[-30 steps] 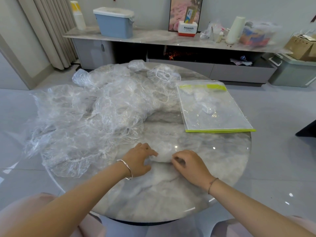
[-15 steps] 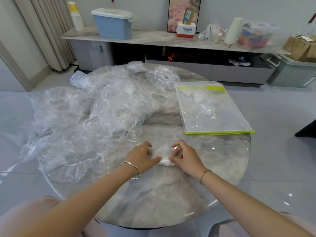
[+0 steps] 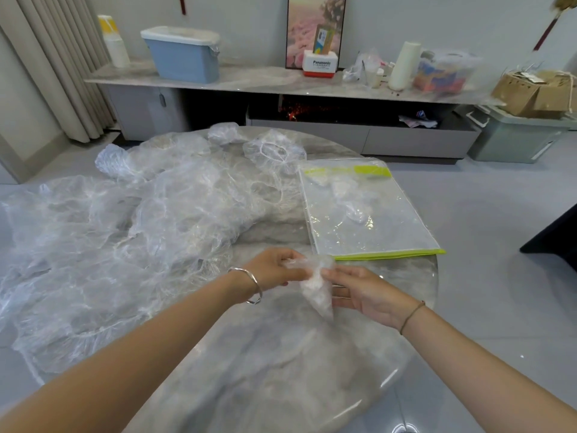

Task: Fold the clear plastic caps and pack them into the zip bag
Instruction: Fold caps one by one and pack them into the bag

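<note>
Just below the middle of the frame, above the near part of the round marble table [image 3: 281,385], the person held one folded cap [image 3: 315,289] between both hands, lifted clear of the tabletop and tapering to a narrow point at its lower end. The left hand [image 3: 273,270] pinched its upper edge with curled fingers, and the right hand [image 3: 368,295] met it from the other side, thumb on top and fingers underneath, in what looked like a light pinch. The zip bag [image 3: 374,220] lay flat right of centre, its near green edge just beyond the hands, with a few pale crumpled shapes inside that I took for caps already packed. Over the left half of the frame sprawled the loose pile of caps [image 3: 125,245], large and unfolded, so the job seemed far from done. I judged the folding of this piece about finished and the packing step next. That would call for carrying it to the bag's far end, where the green zip strip ran, and parting the mouth with one hand; whether it stood open I could not tell.
</note>
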Motion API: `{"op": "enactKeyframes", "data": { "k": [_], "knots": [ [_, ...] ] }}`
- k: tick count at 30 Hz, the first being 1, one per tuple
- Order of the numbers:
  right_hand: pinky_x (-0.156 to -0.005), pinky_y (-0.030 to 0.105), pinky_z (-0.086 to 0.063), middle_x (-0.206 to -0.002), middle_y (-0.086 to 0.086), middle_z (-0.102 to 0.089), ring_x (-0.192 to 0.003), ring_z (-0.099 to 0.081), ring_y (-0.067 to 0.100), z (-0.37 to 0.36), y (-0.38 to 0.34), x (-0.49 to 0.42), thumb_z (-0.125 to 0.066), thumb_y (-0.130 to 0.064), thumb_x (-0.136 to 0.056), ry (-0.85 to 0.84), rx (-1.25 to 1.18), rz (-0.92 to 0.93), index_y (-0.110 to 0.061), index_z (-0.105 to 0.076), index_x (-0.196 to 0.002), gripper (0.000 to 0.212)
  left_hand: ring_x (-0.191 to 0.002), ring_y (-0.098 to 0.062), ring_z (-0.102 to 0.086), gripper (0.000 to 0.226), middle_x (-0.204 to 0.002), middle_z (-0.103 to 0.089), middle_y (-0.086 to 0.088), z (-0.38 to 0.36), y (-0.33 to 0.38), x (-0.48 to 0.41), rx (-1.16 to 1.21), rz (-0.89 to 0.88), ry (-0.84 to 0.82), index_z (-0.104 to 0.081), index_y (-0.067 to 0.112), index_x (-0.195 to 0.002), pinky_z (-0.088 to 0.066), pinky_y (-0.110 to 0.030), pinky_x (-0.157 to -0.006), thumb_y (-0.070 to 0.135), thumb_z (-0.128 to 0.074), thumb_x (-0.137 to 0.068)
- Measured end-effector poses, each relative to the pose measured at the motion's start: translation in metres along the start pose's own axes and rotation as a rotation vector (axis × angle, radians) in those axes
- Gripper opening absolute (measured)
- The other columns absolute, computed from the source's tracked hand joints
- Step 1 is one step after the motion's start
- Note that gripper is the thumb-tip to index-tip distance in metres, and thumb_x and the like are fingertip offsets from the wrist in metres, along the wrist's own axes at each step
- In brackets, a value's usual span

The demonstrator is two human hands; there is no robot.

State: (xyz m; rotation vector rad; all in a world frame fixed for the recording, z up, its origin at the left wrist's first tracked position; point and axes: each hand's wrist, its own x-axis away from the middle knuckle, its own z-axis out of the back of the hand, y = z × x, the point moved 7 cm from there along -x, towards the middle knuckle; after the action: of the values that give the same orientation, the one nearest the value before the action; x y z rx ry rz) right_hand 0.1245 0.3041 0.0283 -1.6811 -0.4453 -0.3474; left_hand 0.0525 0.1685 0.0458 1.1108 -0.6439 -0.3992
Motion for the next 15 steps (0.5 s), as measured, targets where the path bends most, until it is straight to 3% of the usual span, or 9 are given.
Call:
{"op": "enactKeyframes", "data": {
  "k": [3, 5, 9, 12, 15],
  "knots": [
    [-0.071, 0.024, -0.056, -0.096, 0.009, -0.068, -0.077, -0.064, 0.018, 0.038, -0.004, -0.002, -0.069, -0.016, -0.082, 0.192, -0.085, 0.027, -0.007, -0.066, -0.101, 0.022, -0.078, -0.007, -0.059, 0.024, -0.089, -0.061, 0.006, -0.011, 0.024, -0.028, -0.037, -0.062, 0.0, -0.061, 0.027, -0.101, -0.049, -0.018, -0.073, 0.033, -0.072, -0.08],
    [-0.063, 0.024, -0.057, -0.086, 0.008, -0.066, -0.068, -0.062, 0.016, 0.068, -0.007, -0.001, -0.068, -0.01, -0.084, 0.308, -0.166, 0.046, -0.01, -0.062, -0.088, 0.007, -0.084, -0.006, -0.061, 0.026, -0.097, -0.063, 0.007, -0.018, 0.034, -0.052, 0.016, -0.063, 0.036, -0.059, 0.025, -0.107, -0.05, -0.022, -0.082, 0.041, -0.061, -0.087],
    [-0.063, 0.023, -0.056, -0.083, 0.007, -0.065, -0.068, -0.062, 0.015, 0.12, -0.004, 0.004, -0.065, -0.004, -0.085, 0.465, -0.274, 0.072, -0.012, -0.058, -0.086, 0.011, -0.094, -0.008, -0.055, 0.027, -0.102, -0.06, 0.013, -0.028, 0.032, -0.092, -0.258, -0.178, 0.151, -0.059, 0.024, -0.106, -0.042, -0.014, -0.077, 0.043, -0.061, -0.087],
    [-0.064, 0.022, -0.055, -0.091, 0.009, -0.065, -0.078, -0.062, 0.017, 0.146, 0.005, 0.006, -0.063, -0.001, -0.086, 0.51, -0.316, 0.06, -0.007, -0.058, -0.105, 0.02, -0.104, -0.011, -0.051, 0.044, -0.113, -0.057, 0.008, -0.045, 0.024, -0.116, -0.586, -0.23, 0.1, -0.058, 0.024, -0.112, -0.04, -0.024, -0.09, 0.049, -0.069, -0.077],
    [-0.069, 0.024, -0.055, -0.095, 0.01, -0.066, -0.082, -0.063, 0.017, 0.159, 0.009, 0.007, -0.062, -0.001, -0.087, 0.517, -0.317, 0.059, -0.005, -0.06, -0.105, 0.019, -0.104, -0.013, -0.048, 0.053, -0.111, -0.052, 0.006, -0.059, 0.021, -0.136, -0.835, -0.249, 0.054, -0.056, 0.026, -0.109, -0.042, -0.031, -0.091, 0.056, -0.072, -0.07]
  ]
}}
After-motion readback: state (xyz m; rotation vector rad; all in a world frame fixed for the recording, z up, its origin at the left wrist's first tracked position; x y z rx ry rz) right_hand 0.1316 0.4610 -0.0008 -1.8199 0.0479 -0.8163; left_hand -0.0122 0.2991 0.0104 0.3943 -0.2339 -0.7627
